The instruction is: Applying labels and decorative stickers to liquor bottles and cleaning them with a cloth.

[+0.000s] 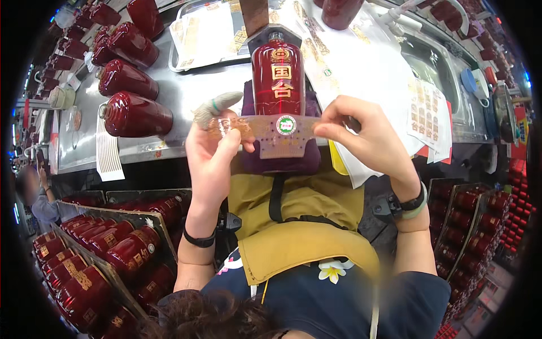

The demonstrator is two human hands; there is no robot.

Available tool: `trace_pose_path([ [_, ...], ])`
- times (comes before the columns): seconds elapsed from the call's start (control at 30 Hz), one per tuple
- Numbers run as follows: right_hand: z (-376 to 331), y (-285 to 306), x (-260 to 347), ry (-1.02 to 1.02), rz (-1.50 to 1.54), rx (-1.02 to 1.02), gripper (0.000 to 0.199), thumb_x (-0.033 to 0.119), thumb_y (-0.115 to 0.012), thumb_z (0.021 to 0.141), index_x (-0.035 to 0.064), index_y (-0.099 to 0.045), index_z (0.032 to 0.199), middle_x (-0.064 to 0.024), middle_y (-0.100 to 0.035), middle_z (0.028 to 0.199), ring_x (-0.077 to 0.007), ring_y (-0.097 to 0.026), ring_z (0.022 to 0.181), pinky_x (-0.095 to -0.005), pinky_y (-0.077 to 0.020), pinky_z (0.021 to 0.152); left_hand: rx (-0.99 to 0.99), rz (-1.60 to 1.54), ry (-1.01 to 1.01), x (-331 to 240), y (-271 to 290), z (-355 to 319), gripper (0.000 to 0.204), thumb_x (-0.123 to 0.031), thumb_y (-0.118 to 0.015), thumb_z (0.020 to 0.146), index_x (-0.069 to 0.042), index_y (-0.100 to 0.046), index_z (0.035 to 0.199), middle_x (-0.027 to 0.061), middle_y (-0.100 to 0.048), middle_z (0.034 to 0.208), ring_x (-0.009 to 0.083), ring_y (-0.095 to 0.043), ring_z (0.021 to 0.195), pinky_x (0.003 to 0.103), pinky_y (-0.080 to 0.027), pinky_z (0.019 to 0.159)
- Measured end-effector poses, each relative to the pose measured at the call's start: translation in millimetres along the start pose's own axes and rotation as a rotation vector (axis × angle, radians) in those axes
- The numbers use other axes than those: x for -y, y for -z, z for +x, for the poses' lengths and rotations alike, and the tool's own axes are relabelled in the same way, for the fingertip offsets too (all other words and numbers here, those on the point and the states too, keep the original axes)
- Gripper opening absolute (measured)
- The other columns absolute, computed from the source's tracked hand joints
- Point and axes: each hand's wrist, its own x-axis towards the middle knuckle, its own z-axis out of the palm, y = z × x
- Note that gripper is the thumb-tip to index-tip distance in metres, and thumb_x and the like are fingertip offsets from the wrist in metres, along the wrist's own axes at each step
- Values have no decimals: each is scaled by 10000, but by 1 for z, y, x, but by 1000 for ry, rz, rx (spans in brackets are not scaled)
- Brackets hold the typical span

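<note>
A translucent decal sheet (264,135) with gold print and a round green-and-white emblem stretches between my hands. My left hand (210,155) is closed on its left end, thumb in front, with pale fabric covers on some fingers. At the other end, my right hand (361,133) pinches the sheet's edge between thumb and finger. Just beyond lies a glossy dark red bottle (278,65) with gold characters, its neck pointing away from me. A purple cloth (291,165) pads the spot beneath it. The sheet covers the bottle's near end.
Several red bottles (138,114) lie on the metal table (186,96) at left. A tray (179,63) with decal sheets stands behind. White paper (384,68) and a sink (432,56) are at right. Crates of bottles (135,251) flank me; a person (44,203) is far left.
</note>
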Motion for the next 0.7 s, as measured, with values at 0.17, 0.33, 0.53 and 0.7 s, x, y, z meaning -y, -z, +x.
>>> trace_pose_path([
  [0.17, 12, -15, -30, -35, -81, -120, 197, 175, -783, 937, -8, -722, 898, -87, -627, 771, -180, -555, 705, -335, -464, 681, -17, 66, 55, 33, 11, 13, 427, 23, -587, 972, 27, -595, 1399, 22, -586, 1050, 116, -633, 889, 286, -566, 800],
  [0.33, 14, -26, -45, -59, 32, -183, 184, 169, -765, 957, -11, -728, 951, -57, -624, 767, -139, -506, 679, -312, -440, 647, -32, 15, 96, 45, 12, 22, 413, 28, -573, 963, 23, -609, 1374, 15, -581, 1009, 117, -632, 894, 278, -559, 811],
  [0.53, 19, -41, -60, -106, 256, -180, 183, 185, -767, 976, 6, -730, 964, 38, -585, 744, -53, -467, 693, -264, -394, 622, 18, -180, 172, 41, 15, 26, 402, -8, -568, 997, 60, -574, 1393, 70, -667, 1113, 129, -653, 956, 268, -537, 801],
  [0.7, 20, -49, -66, -74, 281, -231, 180, 194, -765, 988, 22, -715, 972, 70, -563, 732, -22, -463, 657, -234, -368, 575, 18, 24, 153, 43, 18, 30, 321, -54, -699, 1001, 13, -649, 1312, 51, -701, 1070, 113, -663, 949, 267, -539, 785],
])
